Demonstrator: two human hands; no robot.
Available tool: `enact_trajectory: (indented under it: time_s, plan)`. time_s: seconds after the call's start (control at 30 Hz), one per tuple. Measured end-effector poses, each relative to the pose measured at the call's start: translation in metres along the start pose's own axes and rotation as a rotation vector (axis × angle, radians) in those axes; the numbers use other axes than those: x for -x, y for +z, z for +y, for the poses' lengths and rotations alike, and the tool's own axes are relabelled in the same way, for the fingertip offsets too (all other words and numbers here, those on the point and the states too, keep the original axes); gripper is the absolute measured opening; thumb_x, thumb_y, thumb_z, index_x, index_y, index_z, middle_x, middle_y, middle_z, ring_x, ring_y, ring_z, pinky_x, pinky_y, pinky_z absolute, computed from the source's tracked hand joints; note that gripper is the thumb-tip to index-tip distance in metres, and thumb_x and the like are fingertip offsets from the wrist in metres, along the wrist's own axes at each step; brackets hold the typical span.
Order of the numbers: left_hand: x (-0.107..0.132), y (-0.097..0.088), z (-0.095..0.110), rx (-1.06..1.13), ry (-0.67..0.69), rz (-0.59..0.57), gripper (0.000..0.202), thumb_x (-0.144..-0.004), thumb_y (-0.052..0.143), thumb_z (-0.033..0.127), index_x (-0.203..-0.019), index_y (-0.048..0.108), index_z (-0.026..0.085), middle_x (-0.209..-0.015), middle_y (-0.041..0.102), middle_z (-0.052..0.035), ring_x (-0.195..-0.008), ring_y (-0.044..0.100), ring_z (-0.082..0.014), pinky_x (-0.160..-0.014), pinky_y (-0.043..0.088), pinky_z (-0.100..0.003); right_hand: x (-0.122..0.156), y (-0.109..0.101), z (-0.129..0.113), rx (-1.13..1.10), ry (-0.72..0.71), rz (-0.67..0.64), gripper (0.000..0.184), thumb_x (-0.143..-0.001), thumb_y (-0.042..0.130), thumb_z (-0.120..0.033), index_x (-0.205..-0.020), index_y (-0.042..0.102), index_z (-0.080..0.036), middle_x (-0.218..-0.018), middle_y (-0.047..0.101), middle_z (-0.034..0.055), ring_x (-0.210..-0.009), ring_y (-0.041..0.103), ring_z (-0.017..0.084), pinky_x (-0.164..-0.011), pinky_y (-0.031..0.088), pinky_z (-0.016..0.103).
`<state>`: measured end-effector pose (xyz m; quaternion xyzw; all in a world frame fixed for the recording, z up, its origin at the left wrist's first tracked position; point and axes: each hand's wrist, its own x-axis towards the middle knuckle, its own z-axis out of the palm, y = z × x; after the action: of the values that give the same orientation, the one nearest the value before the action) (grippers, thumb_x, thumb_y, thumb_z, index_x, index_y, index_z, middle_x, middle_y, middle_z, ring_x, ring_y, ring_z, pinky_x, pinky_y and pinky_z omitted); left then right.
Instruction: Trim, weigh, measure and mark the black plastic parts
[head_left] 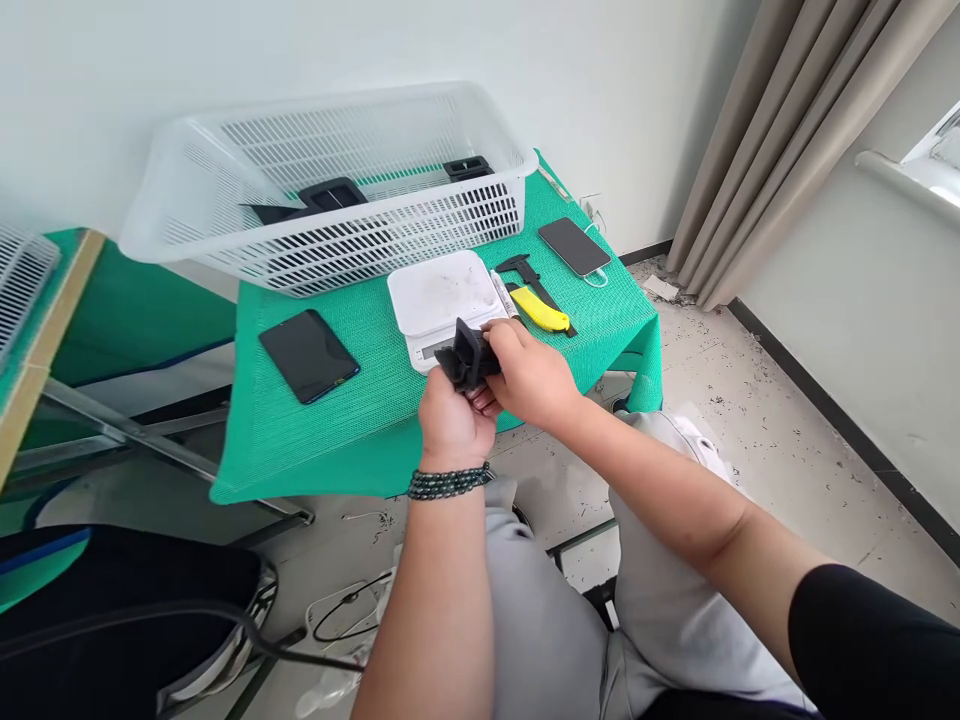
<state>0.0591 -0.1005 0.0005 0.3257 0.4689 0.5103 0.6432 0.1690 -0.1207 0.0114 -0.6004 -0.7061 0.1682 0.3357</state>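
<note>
Both my hands grip one black plastic part (469, 350) with a flat flange, just over the near edge of the table. My left hand (451, 418) holds it from below and the left, its fingers partly hidden behind the part. From the right, my right hand (525, 370) closes around the other end, thumb on top. Behind the part sits a white digital scale (439, 290), its display partly covered. A black caliper (525, 268), a yellow-handled cutter (538, 308) and a white marker pen (502, 292) lie right of the scale.
A white plastic basket (330, 235) holding several black parts stands at the back of the green-covered table (315, 450). A dark tablet (309, 355) lies at left, a phone (574, 246) with a white cable at right. Cables and a dark bag-like item (135, 620) are at lower left.
</note>
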Motion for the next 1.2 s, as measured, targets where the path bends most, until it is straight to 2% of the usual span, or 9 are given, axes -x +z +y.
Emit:
enact_trajectory:
  time_s: [0.13, 0.3, 0.4, 0.5, 0.57, 0.7, 0.87, 1.03, 1.2]
  plan:
    - [-0.001, -0.002, 0.002, 0.023, 0.136, 0.113, 0.036, -0.087, 0.057, 0.041, -0.066, 0.035, 0.023, -0.051, 0.028, 0.0072, -0.039, 0.026, -0.0072, -0.037, 0.02, -0.021, 0.0, -0.003, 0.006, -0.103, -0.037, -0.068, 0.036, -0.085, 0.055, -0.017, -0.121, 0.052, -0.019, -0.123, 0.064, 0.0136, -0.107, 0.064, 0.03, -0.082, 0.056, 0.041]
    - [-0.003, -0.008, 0.006, -0.073, 0.344, 0.087, 0.029, -0.083, 0.063, 0.043, -0.072, 0.045, 0.023, -0.059, 0.037, 0.0061, -0.046, 0.032, -0.0083, -0.038, 0.022, -0.022, -0.004, -0.008, 0.016, -0.349, -0.261, -0.048, 0.051, -0.08, 0.057, -0.011, -0.13, 0.051, -0.018, -0.136, 0.063, 0.0156, -0.13, 0.058, 0.031, -0.106, 0.051, 0.047]
    - [-0.005, -0.013, 0.009, -0.214, 0.399, 0.031, 0.026, -0.08, 0.065, 0.04, -0.069, 0.049, 0.022, -0.063, 0.041, 0.0038, -0.055, 0.04, -0.0109, -0.043, 0.03, -0.021, -0.005, -0.014, 0.018, -0.47, -0.335, -0.112, 0.049, -0.077, 0.062, -0.01, -0.123, 0.052, -0.02, -0.128, 0.066, 0.0121, -0.122, 0.061, 0.029, -0.106, 0.051, 0.047]
    - [-0.005, -0.015, 0.009, -0.326, 0.412, -0.042, 0.017, -0.079, 0.062, 0.035, -0.072, 0.057, 0.021, -0.069, 0.05, 0.0007, -0.067, 0.049, -0.0145, -0.054, 0.042, -0.021, -0.004, -0.018, 0.022, -0.532, -0.294, -0.185, 0.047, -0.076, 0.069, -0.016, -0.119, 0.049, -0.021, -0.117, 0.066, 0.0087, -0.105, 0.064, 0.026, -0.094, 0.056, 0.041]
    - [-0.004, -0.014, 0.007, -0.354, 0.425, -0.056, 0.015, -0.081, 0.059, 0.034, -0.076, 0.061, 0.02, -0.073, 0.054, -0.0005, -0.071, 0.051, -0.0158, -0.058, 0.043, -0.022, -0.003, -0.018, 0.025, -0.514, -0.25, -0.185, 0.049, -0.076, 0.072, -0.02, -0.119, 0.048, -0.021, -0.114, 0.066, 0.0085, -0.102, 0.065, 0.026, -0.091, 0.056, 0.041]
    - [-0.001, -0.008, -0.002, -0.381, 0.387, -0.105, 0.017, -0.086, 0.059, 0.034, -0.076, 0.06, 0.021, -0.068, 0.051, 0.0003, -0.066, 0.045, -0.016, -0.055, 0.039, -0.023, -0.004, -0.015, 0.03, -0.408, -0.107, -0.096, 0.046, -0.078, 0.07, -0.022, -0.117, 0.046, -0.023, -0.108, 0.066, 0.0084, -0.101, 0.065, 0.03, -0.087, 0.056, 0.043]
    - [0.005, 0.0, -0.009, -0.392, 0.333, -0.102, 0.019, -0.087, 0.064, 0.028, -0.072, 0.053, 0.023, -0.068, 0.047, 0.0014, -0.065, 0.044, -0.0162, -0.055, 0.037, -0.025, -0.003, -0.015, 0.03, -0.275, 0.032, -0.03, 0.045, -0.081, 0.065, -0.024, -0.12, 0.043, -0.024, -0.102, 0.066, 0.0082, -0.083, 0.065, 0.029, -0.073, 0.056, 0.042]
    - [0.007, 0.003, -0.009, -0.45, 0.369, -0.091, 0.019, -0.089, 0.061, 0.024, -0.071, 0.053, 0.022, -0.069, 0.048, 0.0009, -0.067, 0.045, -0.0168, -0.057, 0.037, -0.025, 0.0, -0.018, 0.026, -0.224, 0.09, 0.016, 0.047, -0.082, 0.063, -0.026, -0.125, 0.042, -0.024, -0.106, 0.068, 0.0104, -0.082, 0.065, 0.03, -0.069, 0.054, 0.04]
    - [0.001, -0.002, -0.008, -0.459, 0.34, -0.113, 0.022, -0.089, 0.06, 0.026, -0.069, 0.051, 0.023, -0.066, 0.045, 0.0016, -0.063, 0.042, -0.0161, -0.055, 0.035, -0.025, -0.002, -0.014, 0.028, -0.221, 0.069, -0.005, 0.048, -0.079, 0.064, -0.027, -0.12, 0.041, -0.024, -0.109, 0.068, 0.0111, -0.085, 0.065, 0.03, -0.069, 0.052, 0.038]
